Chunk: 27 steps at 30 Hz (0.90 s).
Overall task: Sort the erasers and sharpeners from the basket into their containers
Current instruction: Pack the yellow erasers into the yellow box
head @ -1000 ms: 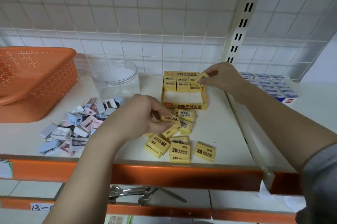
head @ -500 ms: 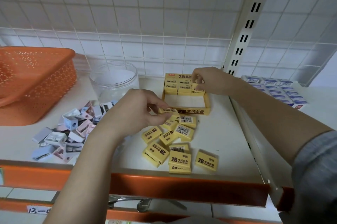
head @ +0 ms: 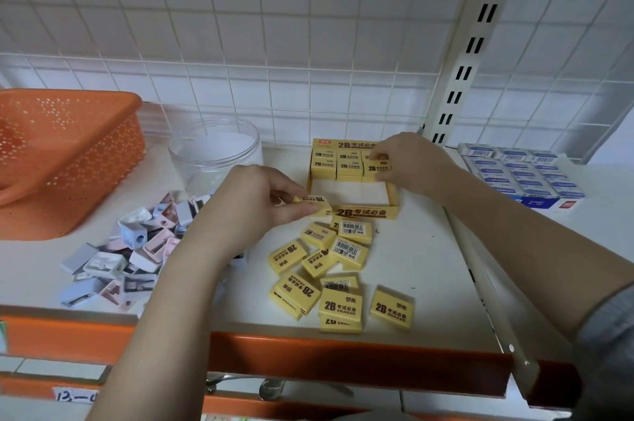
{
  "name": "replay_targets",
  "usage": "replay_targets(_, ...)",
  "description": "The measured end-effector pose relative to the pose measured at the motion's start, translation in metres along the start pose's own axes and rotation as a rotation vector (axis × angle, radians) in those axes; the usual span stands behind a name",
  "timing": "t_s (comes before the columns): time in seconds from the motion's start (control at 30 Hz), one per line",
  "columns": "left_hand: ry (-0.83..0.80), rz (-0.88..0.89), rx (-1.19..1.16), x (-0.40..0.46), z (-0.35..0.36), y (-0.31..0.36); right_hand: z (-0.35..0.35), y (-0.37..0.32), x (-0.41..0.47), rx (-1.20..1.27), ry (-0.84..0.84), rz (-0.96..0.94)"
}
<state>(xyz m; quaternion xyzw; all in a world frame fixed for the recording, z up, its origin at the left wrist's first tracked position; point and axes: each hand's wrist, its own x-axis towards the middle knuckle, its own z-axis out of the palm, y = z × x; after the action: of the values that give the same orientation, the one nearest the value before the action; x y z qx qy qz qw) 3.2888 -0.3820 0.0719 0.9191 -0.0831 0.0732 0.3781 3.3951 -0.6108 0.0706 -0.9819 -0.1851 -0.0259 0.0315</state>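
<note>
A yellow eraser box (head: 363, 212) stands open on the white shelf, with two rows of yellow erasers packed at its far end. My right hand (head: 410, 161) pinches one eraser (head: 377, 168) at the right end of the nearer row inside the box. My left hand (head: 254, 202) pinches another yellow eraser (head: 314, 202) just left of the box's front wall. Several loose yellow erasers (head: 338, 278) lie in front of the box. A pile of pastel sharpeners (head: 137, 249) lies to the left. A clear round jar (head: 214, 153) stands behind them.
An orange perforated basket (head: 65, 153) sits tilted at the far left. Blue-and-white boxed items (head: 521, 173) fill the neighbouring shelf on the right, past a white divider rail (head: 487, 286). The orange shelf edge (head: 343, 355) runs along the front. A wire grid backs the shelf.
My right hand has lowered its eraser into the box's right end. My left hand has lifted an eraser from the loose pile up to the box's front wall.
</note>
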Motion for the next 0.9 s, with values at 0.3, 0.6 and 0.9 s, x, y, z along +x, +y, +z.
replay_targets(0.3,0.109,0.083,-0.095,0.002,0.006,-0.003,0.011,-0.002,0.002,0.101,0.093,0.08)
replay_targets(0.6,0.097,0.114,0.076,0.04,0.016,0.01,0.002,-0.003,-0.016,0.275,0.15,0.135)
replay_targets(0.9,0.511,0.39,-0.001,0.023,0.041,0.021,-0.015,-0.028,-0.035,1.611,-0.236,0.376)
